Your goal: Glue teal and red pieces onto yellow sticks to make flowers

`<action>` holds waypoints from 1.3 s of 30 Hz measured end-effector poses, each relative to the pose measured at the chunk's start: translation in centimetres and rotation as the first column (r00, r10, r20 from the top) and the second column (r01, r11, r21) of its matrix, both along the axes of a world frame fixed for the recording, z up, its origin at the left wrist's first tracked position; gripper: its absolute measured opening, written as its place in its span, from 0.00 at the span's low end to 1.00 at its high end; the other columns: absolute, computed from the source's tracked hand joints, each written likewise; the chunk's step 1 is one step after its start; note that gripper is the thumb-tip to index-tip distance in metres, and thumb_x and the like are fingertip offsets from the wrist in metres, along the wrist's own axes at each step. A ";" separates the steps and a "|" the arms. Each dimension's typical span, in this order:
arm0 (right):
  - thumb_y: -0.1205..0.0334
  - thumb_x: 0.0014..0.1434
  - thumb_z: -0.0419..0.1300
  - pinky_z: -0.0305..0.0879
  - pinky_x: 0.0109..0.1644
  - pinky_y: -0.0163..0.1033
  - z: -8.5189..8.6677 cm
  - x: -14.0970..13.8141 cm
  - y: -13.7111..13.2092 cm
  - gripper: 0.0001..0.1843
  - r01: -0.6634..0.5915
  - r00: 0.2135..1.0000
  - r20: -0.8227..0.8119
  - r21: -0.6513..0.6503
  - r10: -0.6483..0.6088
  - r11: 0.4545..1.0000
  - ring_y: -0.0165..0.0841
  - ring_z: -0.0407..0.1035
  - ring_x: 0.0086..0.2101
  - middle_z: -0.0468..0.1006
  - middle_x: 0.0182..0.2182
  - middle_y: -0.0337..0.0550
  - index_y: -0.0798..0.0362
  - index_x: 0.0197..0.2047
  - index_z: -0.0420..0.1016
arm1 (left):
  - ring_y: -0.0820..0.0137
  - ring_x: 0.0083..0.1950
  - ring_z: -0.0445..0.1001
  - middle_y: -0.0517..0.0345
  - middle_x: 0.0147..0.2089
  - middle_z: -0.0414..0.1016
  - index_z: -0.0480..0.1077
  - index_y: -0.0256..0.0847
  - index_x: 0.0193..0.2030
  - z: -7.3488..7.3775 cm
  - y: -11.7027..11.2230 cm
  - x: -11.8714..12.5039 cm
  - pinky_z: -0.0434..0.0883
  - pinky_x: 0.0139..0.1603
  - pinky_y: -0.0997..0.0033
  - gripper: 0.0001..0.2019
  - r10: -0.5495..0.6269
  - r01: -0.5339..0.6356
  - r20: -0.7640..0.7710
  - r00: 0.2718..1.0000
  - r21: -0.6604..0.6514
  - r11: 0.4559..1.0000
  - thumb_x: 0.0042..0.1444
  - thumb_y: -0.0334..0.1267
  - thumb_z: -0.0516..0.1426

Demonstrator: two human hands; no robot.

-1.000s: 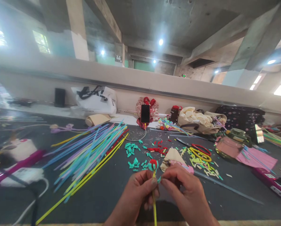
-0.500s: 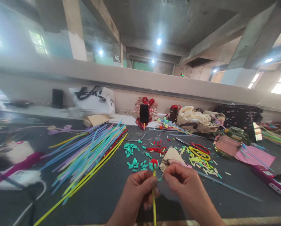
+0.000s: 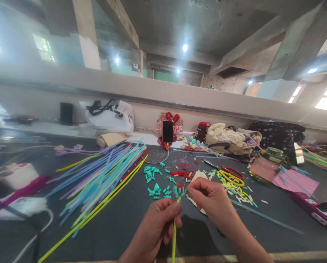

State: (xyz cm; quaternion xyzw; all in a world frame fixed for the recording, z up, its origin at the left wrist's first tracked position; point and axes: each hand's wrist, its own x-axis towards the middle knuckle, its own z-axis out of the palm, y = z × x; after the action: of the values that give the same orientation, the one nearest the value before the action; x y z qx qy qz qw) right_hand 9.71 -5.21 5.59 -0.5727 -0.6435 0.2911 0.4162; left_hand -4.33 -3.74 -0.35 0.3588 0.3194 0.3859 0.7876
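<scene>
My left hand (image 3: 165, 221) is closed in a pinch around a long yellow stem (image 3: 174, 235), which runs down toward the table's front edge. At the stem's top sits a small flower-like head (image 3: 179, 189) with teal pieces around a red centre. My right hand (image 3: 207, 195), fingertips pinched beside the head, grips a thin teal strand (image 3: 184, 193) that reaches toward it; the tip inside the fingers is hidden. A beige piece (image 3: 199, 176) lies partly beneath my right hand. Short teal pieces (image 3: 154, 190) and red pieces (image 3: 181, 174) are scattered just beyond.
Long coloured strips (image 3: 106, 186) spread across the left. Scissors (image 3: 231, 176) with red and yellow handles lie right of centre, near yellow and white pieces (image 3: 241, 194). A phone (image 3: 167, 132) stands at the back. A jug (image 3: 266, 164) and a magenta power strip (image 3: 315, 210) are right.
My right hand has risen from beside the left fingers to the flower head's level, drawing the teal strand up. The left hand has shifted slightly, and the stem's lower end swung left.
</scene>
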 end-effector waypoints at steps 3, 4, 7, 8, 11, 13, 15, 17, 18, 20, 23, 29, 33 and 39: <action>0.62 0.50 0.53 0.48 0.21 0.29 0.1 0.0 0.0 0.08 0.010 0.999 0.042 -0.003 -0.010 1.000 0.24 0.52 0.19 0.59 0.16 0.32 0.56 0.23 0.67 | 0.85 0.07 0.54 0.67 0.10 0.64 0.63 0.35 0.16 0.1 0.0 0.0 0.48 0.08 0.86 0.14 0.001 -0.001 -0.017 1.000 -0.003 1.000 0.42 0.43 0.60; 0.62 0.50 0.53 0.48 0.21 0.29 0.1 0.0 0.0 0.08 0.011 0.999 0.049 -0.009 -0.011 1.000 0.24 0.52 0.19 0.59 0.16 0.32 0.55 0.23 0.67 | 0.86 0.07 0.54 0.67 0.10 0.63 0.63 0.35 0.16 0.1 0.0 0.0 0.48 0.08 0.86 0.14 0.000 0.000 -0.021 1.000 -0.003 1.000 0.42 0.43 0.59; 0.61 0.50 0.53 0.49 0.21 0.29 0.1 0.0 0.0 0.09 0.011 0.998 0.070 -0.011 -0.010 1.000 0.23 0.52 0.18 0.59 0.15 0.32 0.55 0.23 0.67 | 0.86 0.07 0.54 0.67 0.10 0.63 0.63 0.35 0.16 0.0 0.0 0.0 0.47 0.08 0.86 0.15 0.001 -0.001 -0.016 1.000 0.001 1.000 0.42 0.43 0.59; 0.61 0.50 0.53 0.49 0.21 0.29 0.1 0.0 0.0 0.09 0.007 0.997 0.073 -0.007 -0.006 1.000 0.23 0.52 0.18 0.59 0.15 0.32 0.55 0.22 0.67 | 0.85 0.07 0.54 0.67 0.10 0.63 0.63 0.35 0.16 0.0 0.0 0.0 0.48 0.08 0.86 0.15 0.005 -0.004 -0.013 1.000 0.002 1.000 0.41 0.43 0.60; 0.61 0.50 0.52 0.48 0.21 0.29 -0.1 0.0 0.1 0.10 -0.004 0.997 0.072 0.008 0.003 1.000 0.23 0.52 0.18 0.58 0.15 0.32 0.56 0.22 0.66 | 0.86 0.07 0.53 0.67 0.10 0.63 0.63 0.35 0.16 0.0 0.0 0.0 0.47 0.08 0.85 0.15 0.007 -0.007 -0.011 1.000 0.007 1.000 0.41 0.43 0.60; 0.62 0.50 0.52 0.48 0.20 0.29 -0.3 0.0 0.2 0.10 -0.004 0.998 0.065 0.023 0.003 1.000 0.22 0.52 0.17 0.58 0.14 0.31 0.56 0.21 0.66 | 0.85 0.07 0.53 0.67 0.09 0.63 0.63 0.35 0.15 -0.1 0.0 0.1 0.46 0.07 0.85 0.15 0.001 -0.001 -0.005 1.000 0.007 1.000 0.42 0.42 0.59; 0.62 0.50 0.53 0.48 0.20 0.28 -0.4 0.0 0.4 0.09 -0.001 0.998 0.067 0.041 -0.001 0.999 0.22 0.51 0.17 0.59 0.15 0.31 0.56 0.21 0.66 | 0.85 0.06 0.54 0.67 0.09 0.63 0.63 0.36 0.16 -0.2 0.0 0.1 0.46 0.07 0.85 0.14 0.002 -0.002 -0.004 1.000 0.002 1.000 0.42 0.42 0.59; 0.63 0.50 0.53 0.48 0.20 0.28 -0.6 0.1 0.5 0.09 0.003 0.996 0.092 0.067 -0.009 0.998 0.22 0.52 0.18 0.60 0.15 0.31 0.56 0.21 0.67 | 0.85 0.07 0.53 0.66 0.10 0.64 0.62 0.36 0.16 -0.2 0.0 0.1 0.47 0.07 0.85 0.14 0.008 -0.008 -0.009 1.000 0.000 1.000 0.42 0.42 0.59; 0.63 0.50 0.53 0.49 0.21 0.28 -0.7 0.1 0.5 0.09 0.005 0.994 0.110 0.079 -0.014 0.997 0.23 0.52 0.18 0.60 0.15 0.32 0.56 0.21 0.67 | 0.85 0.07 0.53 0.66 0.10 0.64 0.62 0.36 0.16 -0.2 0.0 0.1 0.47 0.07 0.85 0.15 0.010 -0.010 -0.015 1.000 -0.002 1.000 0.42 0.42 0.60; 0.62 0.50 0.53 0.49 0.21 0.29 -0.7 0.2 0.5 0.10 0.011 0.989 0.146 0.100 -0.025 0.995 0.23 0.53 0.19 0.61 0.16 0.32 0.56 0.21 0.67 | 0.85 0.07 0.53 0.66 0.09 0.64 0.62 0.36 0.15 -0.2 -0.1 0.1 0.47 0.07 0.85 0.15 0.010 -0.010 -0.024 1.000 -0.005 1.000 0.41 0.43 0.60; 0.63 0.50 0.53 0.51 0.22 0.29 -0.7 0.2 0.5 0.10 0.016 0.981 0.192 0.123 -0.040 0.992 0.24 0.56 0.19 0.64 0.16 0.33 0.56 0.21 0.68 | 0.86 0.06 0.53 0.66 0.10 0.64 0.62 0.36 0.15 -0.1 -0.1 0.1 0.46 0.07 0.85 0.15 0.001 -0.001 -0.029 1.000 0.000 1.000 0.41 0.43 0.60; 0.65 0.48 0.54 0.53 0.23 0.29 -0.6 0.0 0.4 0.08 0.039 0.962 0.260 0.183 -0.087 0.982 0.25 0.60 0.20 0.67 0.16 0.34 0.55 0.21 0.70 | 0.86 0.07 0.52 0.67 0.09 0.62 0.63 0.35 0.15 -0.4 0.0 0.1 0.46 0.07 0.85 0.16 -0.002 0.003 -0.034 0.999 0.021 1.000 0.41 0.44 0.59; 0.65 0.48 0.54 0.53 0.23 0.29 -0.9 -0.1 0.4 0.08 0.053 0.949 0.293 0.219 -0.117 0.974 0.25 0.60 0.19 0.68 0.17 0.34 0.54 0.21 0.71 | 0.86 0.07 0.52 0.67 0.09 0.62 0.63 0.35 0.15 -0.5 0.1 0.0 0.46 0.07 0.85 0.16 -0.014 0.015 -0.028 1.000 0.031 0.999 0.41 0.45 0.59; 0.63 0.50 0.54 0.54 0.25 0.30 -1.1 -0.1 0.3 0.09 0.035 0.942 0.315 0.243 -0.113 0.969 0.26 0.62 0.21 0.69 0.18 0.36 0.54 0.22 0.70 | 0.86 0.08 0.52 0.67 0.09 0.62 0.64 0.35 0.17 -0.3 -0.2 0.1 0.45 0.08 0.85 0.15 0.015 -0.015 -0.029 0.999 0.008 1.000 0.40 0.45 0.60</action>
State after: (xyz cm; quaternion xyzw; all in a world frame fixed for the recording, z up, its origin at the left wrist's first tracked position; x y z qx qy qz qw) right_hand 9.62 -4.92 4.53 -0.5838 -0.7113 0.0982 0.3790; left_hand -4.25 -3.98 -0.66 0.3651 0.3322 0.3879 0.7784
